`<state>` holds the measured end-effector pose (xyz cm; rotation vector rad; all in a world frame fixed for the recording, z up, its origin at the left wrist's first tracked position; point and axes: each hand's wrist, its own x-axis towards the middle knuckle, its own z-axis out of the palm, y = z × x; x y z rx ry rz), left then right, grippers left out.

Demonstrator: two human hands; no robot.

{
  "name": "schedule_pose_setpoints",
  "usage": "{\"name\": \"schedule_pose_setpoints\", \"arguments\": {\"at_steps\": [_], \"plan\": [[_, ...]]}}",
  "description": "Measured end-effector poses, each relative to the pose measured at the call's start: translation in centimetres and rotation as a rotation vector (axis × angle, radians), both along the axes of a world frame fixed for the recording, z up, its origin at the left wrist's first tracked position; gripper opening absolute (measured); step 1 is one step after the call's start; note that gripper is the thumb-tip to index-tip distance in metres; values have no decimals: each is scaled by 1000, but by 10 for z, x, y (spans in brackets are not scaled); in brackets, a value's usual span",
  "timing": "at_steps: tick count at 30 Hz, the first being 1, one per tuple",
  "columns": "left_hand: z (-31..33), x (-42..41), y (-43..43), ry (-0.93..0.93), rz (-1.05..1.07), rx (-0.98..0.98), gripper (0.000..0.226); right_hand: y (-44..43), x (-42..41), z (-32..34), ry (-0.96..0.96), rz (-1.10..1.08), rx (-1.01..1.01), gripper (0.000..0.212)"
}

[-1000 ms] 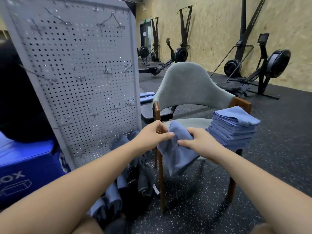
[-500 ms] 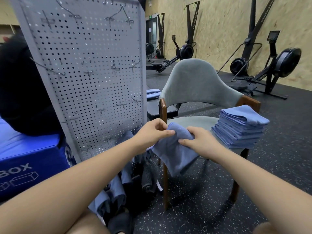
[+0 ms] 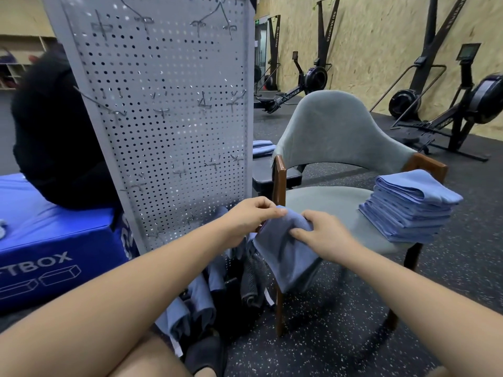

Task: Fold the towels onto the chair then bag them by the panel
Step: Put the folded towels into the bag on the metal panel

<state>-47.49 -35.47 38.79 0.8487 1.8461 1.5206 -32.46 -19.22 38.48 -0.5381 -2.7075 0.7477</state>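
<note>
A blue towel [image 3: 285,254] hangs over the front left corner of the grey chair [image 3: 326,200]. My left hand [image 3: 250,216] pinches its top edge beside the chair's wooden post. My right hand [image 3: 321,235] grips the towel's upper right part, fingers curled into the cloth. A stack of folded blue towels [image 3: 408,208] sits on the right side of the seat. More blue towels [image 3: 196,303] spill from a dark bag [image 3: 231,303] on the floor at the foot of the grey perforated panel [image 3: 168,118].
A blue foam box [image 3: 54,254] stands at the left with a black round object [image 3: 57,137] on it. Rowing machines [image 3: 449,110] line the far wall. A low black bench with a blue towel [image 3: 262,148] sits behind the panel. Speckled black floor lies around the chair.
The view has shifted a little, so the panel and chair sit further right. Both hands stay on the towel at the chair's corner, close together.
</note>
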Motion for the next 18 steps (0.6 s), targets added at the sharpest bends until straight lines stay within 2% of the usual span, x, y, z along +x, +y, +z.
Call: {"name": "schedule_pose_setpoints", "arguments": {"at_steps": [5, 11, 15, 18], "plan": [[-7, -16, -25, -120, 2, -72, 19, -25, -21, -17, -37, 67, -2, 38], [-53, -47, -82, -122, 87, -174, 16, -69, -57, -42, -87, 214, 67, 43], [-80, -68, -109, -82, 188, -263, 20, -93, -96, -60, -92, 268, 17, 34], [-84, -93, -121, -94, 239, -243, 21, -108, -126, -69, -89, 253, -19, 33]]}}
